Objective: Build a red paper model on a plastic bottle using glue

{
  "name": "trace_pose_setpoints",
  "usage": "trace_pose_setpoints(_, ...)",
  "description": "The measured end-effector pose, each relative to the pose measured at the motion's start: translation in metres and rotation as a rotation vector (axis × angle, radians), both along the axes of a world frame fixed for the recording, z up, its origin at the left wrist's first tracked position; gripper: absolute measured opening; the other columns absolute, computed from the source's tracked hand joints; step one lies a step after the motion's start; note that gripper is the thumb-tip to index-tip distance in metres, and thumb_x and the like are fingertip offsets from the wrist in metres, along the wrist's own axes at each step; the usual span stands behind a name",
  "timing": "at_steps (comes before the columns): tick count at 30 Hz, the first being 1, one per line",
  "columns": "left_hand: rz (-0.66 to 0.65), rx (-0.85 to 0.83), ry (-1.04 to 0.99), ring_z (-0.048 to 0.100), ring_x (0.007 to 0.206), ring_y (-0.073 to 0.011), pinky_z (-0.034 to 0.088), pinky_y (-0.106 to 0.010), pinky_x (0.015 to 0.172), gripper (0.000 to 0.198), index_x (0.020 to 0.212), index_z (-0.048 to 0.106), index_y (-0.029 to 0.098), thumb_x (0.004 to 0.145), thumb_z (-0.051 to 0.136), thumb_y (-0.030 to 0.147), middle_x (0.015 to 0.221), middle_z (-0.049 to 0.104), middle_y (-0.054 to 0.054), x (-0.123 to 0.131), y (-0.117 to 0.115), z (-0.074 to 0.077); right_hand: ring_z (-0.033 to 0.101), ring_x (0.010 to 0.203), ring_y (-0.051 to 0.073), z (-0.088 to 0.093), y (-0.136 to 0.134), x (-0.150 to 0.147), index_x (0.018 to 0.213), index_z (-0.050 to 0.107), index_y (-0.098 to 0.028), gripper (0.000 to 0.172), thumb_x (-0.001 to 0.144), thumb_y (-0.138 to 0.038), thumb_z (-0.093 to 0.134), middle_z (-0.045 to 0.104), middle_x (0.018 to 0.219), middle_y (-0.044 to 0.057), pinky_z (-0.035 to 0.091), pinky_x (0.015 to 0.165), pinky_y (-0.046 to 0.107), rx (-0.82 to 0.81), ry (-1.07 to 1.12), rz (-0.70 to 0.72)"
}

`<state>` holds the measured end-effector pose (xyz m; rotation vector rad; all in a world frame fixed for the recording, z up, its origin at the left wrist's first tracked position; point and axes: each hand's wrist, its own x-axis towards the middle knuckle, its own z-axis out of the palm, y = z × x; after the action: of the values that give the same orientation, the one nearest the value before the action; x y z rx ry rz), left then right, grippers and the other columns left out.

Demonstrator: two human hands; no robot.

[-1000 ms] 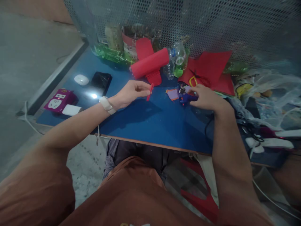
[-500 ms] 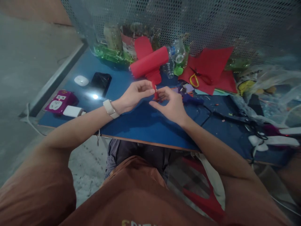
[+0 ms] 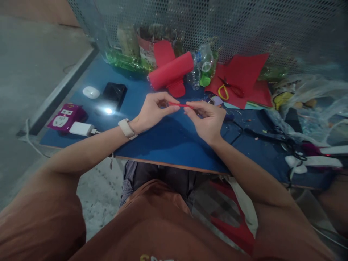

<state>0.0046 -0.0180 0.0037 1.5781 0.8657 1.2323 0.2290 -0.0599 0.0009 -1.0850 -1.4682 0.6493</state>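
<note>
Grip has gone from one hand to two. A second ago only my left hand (image 3: 153, 110) pinched the red strip (image 3: 181, 105), which hung upright, while my right hand (image 3: 209, 121) was off in the clutter to the right. Now both hands are closed on it, thumb and forefinger at each end. The strip lies level, stretched between them just above the middle of the blue table (image 3: 174, 145). I judge the strip is being worked in the air, not on the tabletop.

Counting outward:
- one strip and two hands, with one watch (image 3: 126, 128) on the left wrist
- one red roll (image 3: 170, 70) behind the hands
- one pair of yellow-handled scissors (image 3: 226, 91) lying on the red sheets (image 3: 244, 69)
- one phone (image 3: 114, 95)
- one white case (image 3: 91, 92)
- one purple socket block (image 3: 63, 117)
- one white charger (image 3: 81, 128)

The bottles (image 3: 202, 65) by the mesh are too jumbled to count.
</note>
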Motion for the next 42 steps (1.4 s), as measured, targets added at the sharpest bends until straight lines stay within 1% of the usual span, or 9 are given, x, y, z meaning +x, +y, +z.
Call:
trace_pose_setpoints(5, -0.034, 0.067, 0.01, 0.084, 0.102, -0.0241, 0.064, -0.038, 0.095, 0.042, 0.093, 0.094, 0.023, 0.083, 0.112, 0.06, 0.106, 0.093, -0.009, -0.003, 0.0, 0.001, 0.087, 0.092, 0.029, 0.001, 0.0, 0.004, 0.106, 0.09, -0.032, 0.031, 0.096, -0.061, 0.099, 0.085, 0.099, 0.005, 0.079, 0.095, 0.054, -0.04, 0.076, 0.057)
trace_pose_setpoints(12, -0.068, 0.226, 0.004, 0.089, 0.103, -0.0257, 0.068, -0.039, 0.09, 0.041, 0.102, 0.1, 0.029, 0.088, 0.108, 0.067, 0.108, 0.095, -0.009, -0.006, 0.01, -0.01, 0.085, 0.075, 0.022, -0.006, 0.013, 0.007, 0.102, 0.091, -0.029, 0.048, 0.09, -0.075, 0.101, 0.086, 0.085, 0.001, 0.078, 0.074, 0.039, 0.025, 0.088, 0.09)
trace_pose_setpoints(17, -0.03, 0.311, 0.005, 0.09, 0.101, -0.0243, 0.07, -0.039, 0.09, 0.037, 0.103, 0.1, 0.03, 0.091, 0.106, 0.064, 0.107, 0.095, -0.009, -0.007, 0.012, -0.014, 0.087, 0.074, 0.021, -0.006, 0.016, 0.007, 0.098, 0.092, -0.028, 0.051, 0.087, -0.077, 0.103, 0.087, 0.082, 0.001, 0.079, 0.073, 0.037, 0.001, 0.125, 0.122)
trace_pose_setpoints(22, -0.049, 0.321, 0.017, 0.09, 0.102, -0.0247, 0.07, -0.039, 0.089, 0.042, 0.101, 0.099, 0.029, 0.091, 0.104, 0.069, 0.108, 0.095, -0.009, -0.007, 0.014, -0.014, 0.087, 0.072, 0.021, -0.001, 0.014, 0.008, 0.096, 0.092, -0.028, 0.052, 0.085, -0.077, 0.104, 0.088, 0.081, 0.001, 0.078, 0.073, 0.036, -0.003, 0.127, 0.149)
trace_pose_setpoints(25, -0.076, 0.304, 0.041, 0.09, 0.102, -0.025, 0.069, -0.037, 0.085, 0.042, 0.108, 0.1, 0.03, 0.094, 0.102, 0.07, 0.112, 0.096, -0.01, -0.007, 0.014, -0.014, 0.088, 0.072, 0.02, -0.001, 0.014, 0.01, 0.097, 0.093, -0.028, 0.05, 0.087, -0.075, 0.103, 0.088, 0.081, 0.001, 0.078, 0.072, 0.035, 0.023, 0.138, 0.174)
trace_pose_setpoints(29, -0.116, 0.279, 0.072, 0.088, 0.091, -0.0229, 0.069, -0.035, 0.078, 0.046, 0.119, 0.1, 0.031, 0.098, 0.097, 0.072, 0.109, 0.096, -0.01, -0.007, 0.01, -0.013, 0.088, 0.074, 0.021, -0.004, 0.015, 0.012, 0.1, 0.093, -0.028, 0.047, 0.091, -0.072, 0.103, 0.089, 0.084, 0.002, 0.079, 0.073, 0.035, 0.029, 0.125, 0.19)
trace_pose_setpoints(33, -0.171, 0.265, 0.075, 0.091, 0.095, -0.0252, 0.074, -0.037, 0.084, 0.05, 0.128, 0.099, 0.03, 0.103, 0.092, 0.073, 0.102, 0.095, -0.009, -0.006, 0.005, -0.01, 0.088, 0.075, 0.022, -0.005, 0.016, 0.013, 0.1, 0.092, -0.028, 0.049, 0.089, -0.074, 0.103, 0.088, 0.084, 0.001, 0.079, 0.074, 0.037, 0.013, 0.109, 0.179)
trace_pose_setpoints(38, -0.223, 0.264, 0.076, 0.092, 0.094, -0.0242, 0.076, -0.035, 0.086, 0.051, 0.135, 0.097, 0.029, 0.108, 0.087, 0.071, 0.107, 0.096, -0.01, -0.005, 0.003, -0.008, 0.088, 0.074, 0.021, -0.005, 0.016, 0.012, 0.098, 0.091, -0.028, 0.053, 0.086, -0.079, 0.103, 0.088, 0.084, 0.001, 0.08, 0.077, 0.038, 0.013, 0.124, 0.178)
trace_pose_setpoints(42, -0.217, 0.267, 0.097, 0.091, 0.092, -0.0238, 0.076, -0.036, 0.086, 0.055, 0.137, 0.096, 0.028, 0.109, 0.085, 0.073, 0.107, 0.096, -0.009, -0.006, 0.002, -0.007, 0.087, 0.074, 0.021, -0.006, 0.018, 0.012, 0.098, 0.091, -0.028, 0.053, 0.084, -0.077, 0.105, 0.088, 0.084, 0.0, 0.079, 0.074, 0.037, 0.027, 0.142, 0.191)
